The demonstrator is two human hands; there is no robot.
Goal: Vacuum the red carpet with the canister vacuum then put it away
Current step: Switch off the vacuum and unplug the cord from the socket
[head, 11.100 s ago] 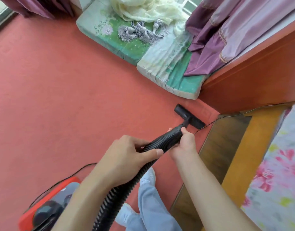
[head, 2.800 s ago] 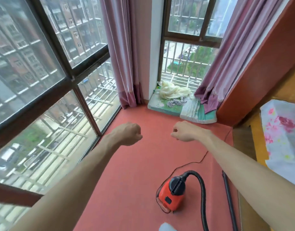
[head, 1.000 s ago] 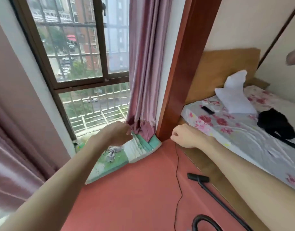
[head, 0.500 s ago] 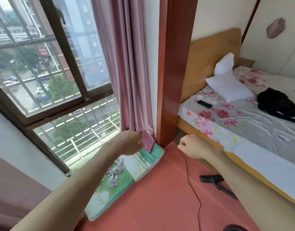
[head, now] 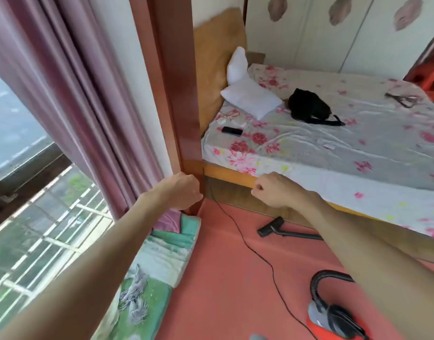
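Note:
The red canister vacuum (head: 334,321) sits on the red carpet (head: 225,285) at the lower right, its black hose (head: 320,280) arching up behind my right arm. Its black floor nozzle (head: 270,228) and wand lie on the carpet beside the bed. A thin black power cord (head: 248,246) runs from the vacuum up to the corner by the wooden post. My left hand (head: 184,191) is curled into a fist in front of that post, holding nothing. Curled the same way and holding nothing, my right hand (head: 272,190) hovers in front of the bed frame.
A bed (head: 334,148) with a floral sheet, a pillow, a black bag and a phone fills the right. A reddish wooden post (head: 176,94) and a purple curtain (head: 71,99) stand left of it. Folded green mats (head: 159,261) lie below the window.
My view has swung right, bringing the vacuum body and more of the bed into sight. Both fists stay raised and empty, now nearer the post and the cord's upper end.

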